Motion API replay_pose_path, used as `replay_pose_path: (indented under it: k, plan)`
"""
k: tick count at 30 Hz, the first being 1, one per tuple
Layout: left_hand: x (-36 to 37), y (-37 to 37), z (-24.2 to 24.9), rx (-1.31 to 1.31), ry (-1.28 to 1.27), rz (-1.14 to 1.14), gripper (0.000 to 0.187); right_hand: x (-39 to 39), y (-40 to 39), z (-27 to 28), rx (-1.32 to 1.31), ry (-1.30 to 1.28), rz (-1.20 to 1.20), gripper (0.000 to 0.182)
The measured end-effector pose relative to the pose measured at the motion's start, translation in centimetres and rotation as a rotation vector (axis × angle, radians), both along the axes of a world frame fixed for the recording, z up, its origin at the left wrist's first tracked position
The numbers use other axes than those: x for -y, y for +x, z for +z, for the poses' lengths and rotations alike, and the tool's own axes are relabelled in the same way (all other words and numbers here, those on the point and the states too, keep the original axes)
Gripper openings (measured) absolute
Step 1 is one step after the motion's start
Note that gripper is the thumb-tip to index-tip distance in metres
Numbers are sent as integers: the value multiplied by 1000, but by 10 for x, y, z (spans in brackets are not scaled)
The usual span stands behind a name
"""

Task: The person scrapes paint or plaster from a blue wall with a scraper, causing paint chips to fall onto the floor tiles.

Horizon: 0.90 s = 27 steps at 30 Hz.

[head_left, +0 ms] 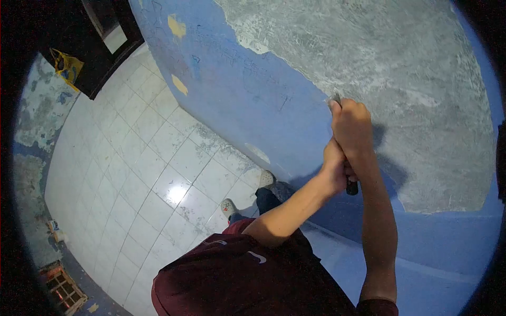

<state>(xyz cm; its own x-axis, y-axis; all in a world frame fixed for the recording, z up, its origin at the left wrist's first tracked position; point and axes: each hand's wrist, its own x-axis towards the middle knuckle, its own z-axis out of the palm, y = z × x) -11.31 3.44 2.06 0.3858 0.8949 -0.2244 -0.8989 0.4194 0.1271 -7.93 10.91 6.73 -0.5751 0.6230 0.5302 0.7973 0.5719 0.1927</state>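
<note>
Both my hands are closed around one scraper [352,187], its black handle end showing below them and a bit of metal blade at the top. My right hand [353,126] grips the upper part, close to the blade. Lower down, my left hand [335,164] wraps the handle beneath the right wrist. The blade meets the wall at the ragged border between blue paint [253,100] and bare grey plaster [432,142]. Most of the scraper is hidden by my fingers, so the blade's full shape cannot be seen.
White floor tiles [142,174] with grey dust along the wall base lie to the left. My shoes [267,179] stand near that base. A yellow bag [67,68] hangs by a dark door frame. A crate-like object with a grid [63,288] is at lower left.
</note>
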Motion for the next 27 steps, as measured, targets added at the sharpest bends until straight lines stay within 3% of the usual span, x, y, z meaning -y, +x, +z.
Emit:
replay_pose_path:
  k: [3, 4, 6, 8, 9, 10, 12, 14, 21, 23, 24, 26, 27]
  plan:
    - [-14, -1, -13, 443, 391, 25, 37, -3, -15, 6, 25, -122, -35, 24]
    - [-19, -15, 13, 263, -50, 221, 40, -7, -38, 2, -4, -151, -34, 22]
    - [-29, -44, 30, 70, -476, 431, 43, -9, -86, 5, -40, -171, -13, 21]
    - [-24, -81, 28, 179, -317, 454, 40, 0, -124, 21, 104, -185, -139, 16]
    - [-21, -90, 13, 189, -324, 465, 40, 1, -130, 24, 114, -191, -128, 16]
    - [-16, -94, -13, 272, -125, 423, 37, 2, -135, 25, 140, -256, -85, 14]
    - [-16, -100, -19, 336, 88, 397, 35, 0, -143, 23, 156, -313, -22, 12]
    - [-20, -102, -12, 158, -116, 464, 36, -8, -144, 11, 91, -391, -2, 30]
    - [-15, -140, -30, -102, -329, 400, 42, -13, -163, -19, -19, -576, 28, 30]
    - [-4, -175, -52, 66, -5, 212, 45, -11, -180, -39, -215, -706, 36, 30]
    - [-4, -190, -54, 44, -3, 164, 45, -10, -192, -48, -253, -699, -2, 30]
    - [3, -213, -55, -256, -257, 198, 54, 1, -211, -66, -609, -904, 1, 34]
    - [8, -235, -66, -290, -152, 94, 62, 5, -222, -79, -796, -933, -26, 37]
